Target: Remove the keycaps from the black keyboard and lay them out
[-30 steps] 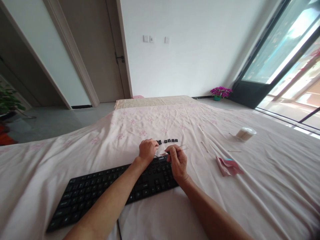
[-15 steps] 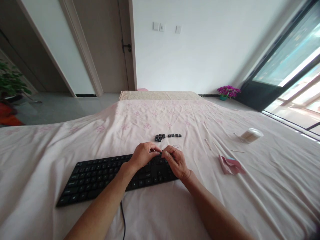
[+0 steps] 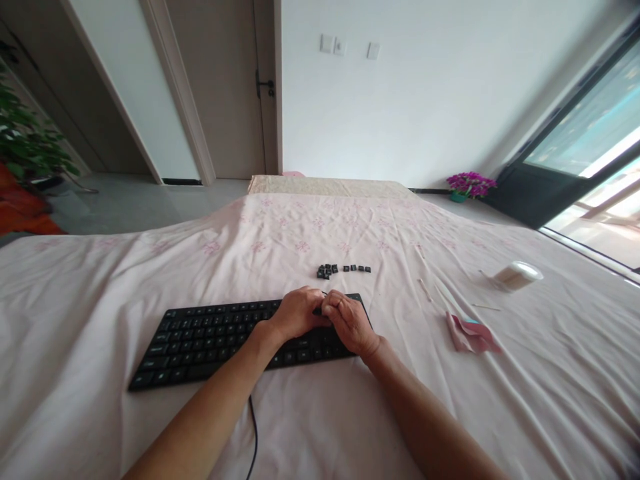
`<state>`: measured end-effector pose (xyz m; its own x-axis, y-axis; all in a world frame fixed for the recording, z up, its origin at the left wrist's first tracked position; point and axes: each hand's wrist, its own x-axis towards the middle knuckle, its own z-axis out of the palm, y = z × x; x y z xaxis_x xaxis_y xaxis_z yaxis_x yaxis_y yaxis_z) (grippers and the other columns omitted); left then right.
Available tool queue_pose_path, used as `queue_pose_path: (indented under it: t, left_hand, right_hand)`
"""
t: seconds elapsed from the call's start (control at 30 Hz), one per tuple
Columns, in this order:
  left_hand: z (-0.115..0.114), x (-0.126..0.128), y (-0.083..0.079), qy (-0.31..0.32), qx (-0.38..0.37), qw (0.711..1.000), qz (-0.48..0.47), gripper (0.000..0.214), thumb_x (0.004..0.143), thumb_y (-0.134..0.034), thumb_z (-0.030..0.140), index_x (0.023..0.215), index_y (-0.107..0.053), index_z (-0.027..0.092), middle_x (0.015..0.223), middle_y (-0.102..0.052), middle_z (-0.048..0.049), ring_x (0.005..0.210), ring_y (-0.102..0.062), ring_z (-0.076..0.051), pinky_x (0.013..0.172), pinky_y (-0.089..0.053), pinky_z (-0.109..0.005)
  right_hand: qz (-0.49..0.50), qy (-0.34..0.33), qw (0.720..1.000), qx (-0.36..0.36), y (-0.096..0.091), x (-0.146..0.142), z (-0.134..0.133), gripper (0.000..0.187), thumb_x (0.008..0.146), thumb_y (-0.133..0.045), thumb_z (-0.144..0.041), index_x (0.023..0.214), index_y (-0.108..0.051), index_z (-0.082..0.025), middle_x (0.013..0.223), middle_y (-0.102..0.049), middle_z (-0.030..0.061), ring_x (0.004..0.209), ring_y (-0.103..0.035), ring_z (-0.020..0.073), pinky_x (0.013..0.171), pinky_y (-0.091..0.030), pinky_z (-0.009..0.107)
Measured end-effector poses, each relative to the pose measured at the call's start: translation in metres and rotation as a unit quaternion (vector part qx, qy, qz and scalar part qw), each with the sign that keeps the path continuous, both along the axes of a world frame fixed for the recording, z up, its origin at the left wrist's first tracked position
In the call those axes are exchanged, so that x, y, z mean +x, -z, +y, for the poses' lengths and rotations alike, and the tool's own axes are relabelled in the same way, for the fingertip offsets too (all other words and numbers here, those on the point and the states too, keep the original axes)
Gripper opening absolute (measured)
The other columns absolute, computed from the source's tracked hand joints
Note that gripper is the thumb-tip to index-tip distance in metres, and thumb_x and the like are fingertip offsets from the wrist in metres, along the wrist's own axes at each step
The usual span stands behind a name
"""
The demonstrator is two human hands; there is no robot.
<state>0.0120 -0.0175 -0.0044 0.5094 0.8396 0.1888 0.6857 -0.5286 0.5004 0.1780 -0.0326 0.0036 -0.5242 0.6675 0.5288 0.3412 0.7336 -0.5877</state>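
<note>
- So the black keyboard (image 3: 210,340) is lying on the pale pink cloth (image 3: 125,293), near side, running left to right, with its right end under both hands.
- Left hand (image 3: 299,313) and right hand (image 3: 350,321) are bunched right up against each other there, fingers curled in; can't tell what they're pinching, if anything.
- Loose black keycaps (image 3: 353,268) sit just past the keyboard's far edge: a clump on the left, a little row on the right.
- Crumpled pink rag (image 3: 473,335) off to the right, clear tub (image 3: 519,275) farther right.
</note>
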Motion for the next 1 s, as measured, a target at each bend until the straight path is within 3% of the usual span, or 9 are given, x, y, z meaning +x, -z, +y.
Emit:
queue_pose_path:
  t: [0.67,0.87,1.0]
  left_hand:
    - [0.004,0.002,0.000,0.019,0.012,0.999,0.034,0.025,0.075,-0.071,0.041,0.086,-0.063,0.020,0.086,-0.066,-0.0019,0.084,-0.060,-0.021,0.070,-0.042,-0.027]
    - [0.003,0.003,0.001,0.013,-0.001,1.000,0.025,0.017,0.074,-0.073,0.036,0.079,-0.064,0.022,0.082,-0.065,0.0006,0.084,-0.059,-0.019,0.070,-0.042,-0.026]
    - [0.000,0.003,0.001,0.014,0.019,0.999,0.023,0.020,0.078,-0.069,0.040,0.079,-0.063,0.021,0.080,-0.064,-0.0004,0.082,-0.057,-0.019,0.070,-0.041,-0.027]
  right_hand:
    - [0.051,0.074,0.994,-0.063,0.009,0.001,-0.001,0.025,0.097,-0.038,-0.029,0.076,-0.050,-0.022,0.075,-0.055,0.0024,0.074,-0.056,0.0177,0.073,-0.045,0.031]
    - [0.098,0.075,0.978,-0.170,0.008,0.009,0.000,0.028,0.098,-0.038,-0.035,0.081,-0.055,-0.020,0.066,-0.054,-0.0012,0.052,-0.049,0.0117,0.051,-0.042,0.024]
    - [0.072,0.056,0.991,-0.093,0.009,0.010,-0.003,0.024,0.097,-0.040,-0.029,0.079,-0.054,-0.021,0.076,-0.057,0.0023,0.065,-0.055,0.0151,0.063,-0.046,0.028]
